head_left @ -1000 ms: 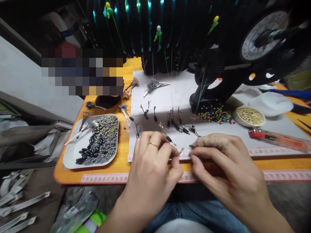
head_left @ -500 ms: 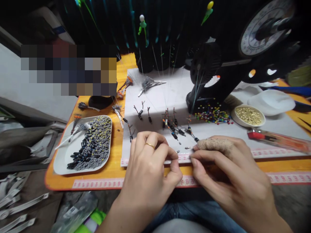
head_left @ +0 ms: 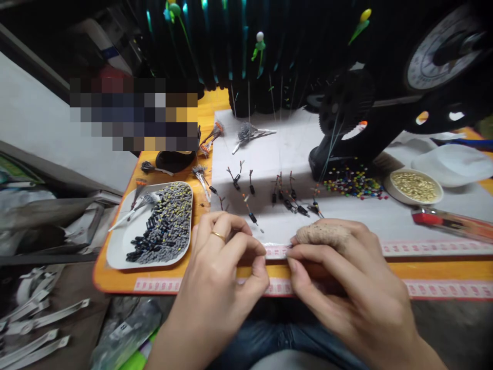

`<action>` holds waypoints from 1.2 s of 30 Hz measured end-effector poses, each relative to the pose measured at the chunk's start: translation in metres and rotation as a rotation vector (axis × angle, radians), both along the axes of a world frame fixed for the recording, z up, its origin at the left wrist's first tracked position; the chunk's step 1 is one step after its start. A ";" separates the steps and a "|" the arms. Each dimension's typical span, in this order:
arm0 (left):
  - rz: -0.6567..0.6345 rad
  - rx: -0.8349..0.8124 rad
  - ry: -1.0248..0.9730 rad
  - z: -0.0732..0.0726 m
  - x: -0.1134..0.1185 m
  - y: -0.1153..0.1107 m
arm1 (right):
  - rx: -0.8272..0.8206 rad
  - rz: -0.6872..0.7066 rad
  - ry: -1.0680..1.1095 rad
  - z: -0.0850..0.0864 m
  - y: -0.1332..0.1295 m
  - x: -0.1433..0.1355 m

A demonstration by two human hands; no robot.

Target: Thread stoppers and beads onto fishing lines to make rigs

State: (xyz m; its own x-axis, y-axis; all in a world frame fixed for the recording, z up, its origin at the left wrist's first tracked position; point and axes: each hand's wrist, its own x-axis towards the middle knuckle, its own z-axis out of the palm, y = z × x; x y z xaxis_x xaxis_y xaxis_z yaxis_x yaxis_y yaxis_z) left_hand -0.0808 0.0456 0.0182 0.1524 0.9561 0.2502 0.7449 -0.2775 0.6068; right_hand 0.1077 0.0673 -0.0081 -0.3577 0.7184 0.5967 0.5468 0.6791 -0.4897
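Observation:
My left hand [head_left: 227, 262], with a gold ring, pinches thumb and index finger together near the sheet's front edge. My right hand [head_left: 339, 272], one finger wrapped in beige tape, also pinches, close by to the right. What lies between the fingertips is too small to make out. Beneath both runs a pink-and-white measuring tape [head_left: 431, 248]. Just beyond the left fingers lies a small black piece with an orange-tipped stem [head_left: 251, 217] and a grey bead [head_left: 262, 230]. Several similar black pieces [head_left: 288, 204] with thin lines rising from them lie beyond the hands.
A white tray [head_left: 119, 254] of grey, yellow and black bits stands left. Coloured beads [head_left: 352, 182], a bowl of gold-coloured bits [head_left: 416, 186] and a red-ended cutter [head_left: 427, 218] lie right. A dark machine [head_left: 342, 113] rises behind; a second measuring tape [head_left: 450, 289] edges the table.
The view has turned left, so the table appears further right. Both hands have shifted left along the measuring tape, still pinched. One black piece has moved left, away from the cluster.

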 end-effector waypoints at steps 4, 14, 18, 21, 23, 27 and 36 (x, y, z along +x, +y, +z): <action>-0.049 0.001 -0.040 -0.004 0.009 0.004 | 0.016 -0.026 -0.043 0.000 0.001 0.010; -0.086 -0.035 0.007 -0.006 0.030 0.011 | -0.003 -0.080 -0.081 -0.005 0.004 0.032; -0.087 -0.045 -0.011 -0.005 0.030 0.013 | -0.008 -0.077 -0.066 -0.005 0.005 0.031; -0.082 -0.025 -0.017 -0.007 0.030 0.014 | -0.015 -0.086 -0.064 -0.005 0.005 0.032; -0.071 -0.005 -0.022 -0.009 0.031 0.014 | -0.019 -0.094 -0.065 -0.005 0.004 0.032; -0.063 0.021 -0.029 -0.010 0.030 0.013 | -0.009 -0.110 -0.076 -0.005 0.004 0.036; -0.030 0.059 -0.029 -0.014 0.032 0.013 | 0.002 -0.163 -0.096 -0.005 0.005 0.044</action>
